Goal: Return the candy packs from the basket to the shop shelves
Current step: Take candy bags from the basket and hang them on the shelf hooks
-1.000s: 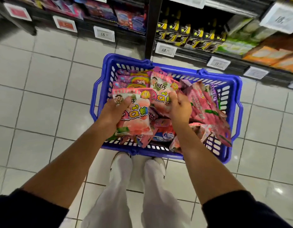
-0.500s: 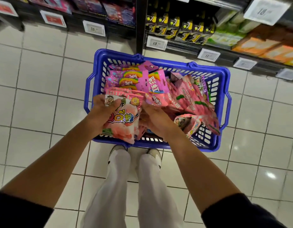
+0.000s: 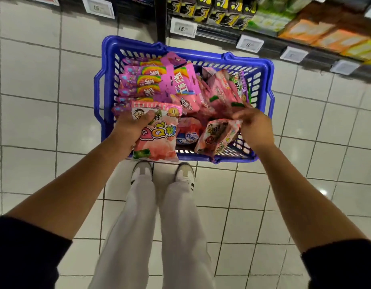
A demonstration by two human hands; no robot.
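Blue basket sits on the tiled floor at my feet, full of candy packs. My left hand grips a peach candy pack over the basket's near left corner, thumb across its front. My right hand pinches the top edge of another pink pack at the near right. Rainbow packs stacked at the far left. Shelves just beyond.
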